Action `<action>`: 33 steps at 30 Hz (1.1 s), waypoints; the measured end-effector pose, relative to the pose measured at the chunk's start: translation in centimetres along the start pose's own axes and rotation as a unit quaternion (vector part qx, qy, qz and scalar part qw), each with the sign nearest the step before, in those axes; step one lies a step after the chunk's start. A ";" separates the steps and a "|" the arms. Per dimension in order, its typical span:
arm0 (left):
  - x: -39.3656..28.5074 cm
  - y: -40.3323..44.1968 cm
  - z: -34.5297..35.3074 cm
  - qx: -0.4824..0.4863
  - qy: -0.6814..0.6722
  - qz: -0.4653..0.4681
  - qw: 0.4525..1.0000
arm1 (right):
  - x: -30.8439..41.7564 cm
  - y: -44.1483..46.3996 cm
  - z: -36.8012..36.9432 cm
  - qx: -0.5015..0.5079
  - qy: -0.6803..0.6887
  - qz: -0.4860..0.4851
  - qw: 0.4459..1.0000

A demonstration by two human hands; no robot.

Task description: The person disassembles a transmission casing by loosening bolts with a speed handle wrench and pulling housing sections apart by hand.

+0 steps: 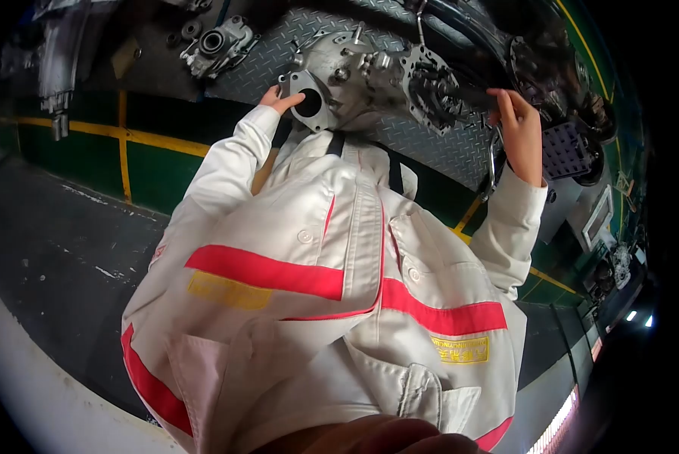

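We lean over a table [443,153] topped with raised-pattern metal plate, both arms stretched out in front of us in the white sleeves of our jacket [309,227], which has red bands across it. The big silver housing [338,59] lies on the table in the middle of the far side, with a flange [323,117] at its near left and a toothed-looking, open gasket face [428,112] at its right end.

Our left hand [282,98] is at the left edge of that flange, with one digit laid over its face and the tip reaching the dark round opening [307,103]. The grip there is partly curled; we cannot tell whether it closes firmly on the metal, as the far side of the flange is out of sight.

Our right hand [515,125] is to the right of the gasket face, its grip nearly closed, fingertips bent in around the right end of a dark bar [472,95]. The bar runs left towards the open end of the housing, where shadow hides how the two meet.

To the left of the housing we see a smaller silver casting [217,47] with a round bore, and further left a long metal assembly [61,68]. On the right, beyond our hand, there is a perforated tray [566,150] beside dark machinery [581,87]. Yellow lines [165,141] cross the green floor [74,157] on our near side of the table
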State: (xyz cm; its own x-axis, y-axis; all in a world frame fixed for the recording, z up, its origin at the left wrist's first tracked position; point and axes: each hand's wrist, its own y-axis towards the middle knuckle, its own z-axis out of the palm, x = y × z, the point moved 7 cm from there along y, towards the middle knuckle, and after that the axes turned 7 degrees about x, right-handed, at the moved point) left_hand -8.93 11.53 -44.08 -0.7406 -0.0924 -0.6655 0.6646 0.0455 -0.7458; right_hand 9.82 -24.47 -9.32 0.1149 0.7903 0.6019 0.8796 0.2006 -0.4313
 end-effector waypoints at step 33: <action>-23.0 -9.8 6.3 -0.206 0.624 -0.062 0.751 | -31.6 -2.4 15.5 0.074 0.494 0.173 0.849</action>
State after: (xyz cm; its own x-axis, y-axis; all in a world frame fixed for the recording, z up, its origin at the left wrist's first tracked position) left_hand 2.16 6.91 -21.28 -0.4810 0.8717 0.0939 0.6860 0.4409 -0.5789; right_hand -3.02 -40.92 -37.69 0.7503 -0.0410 0.6598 0.6547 0.1837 -0.7332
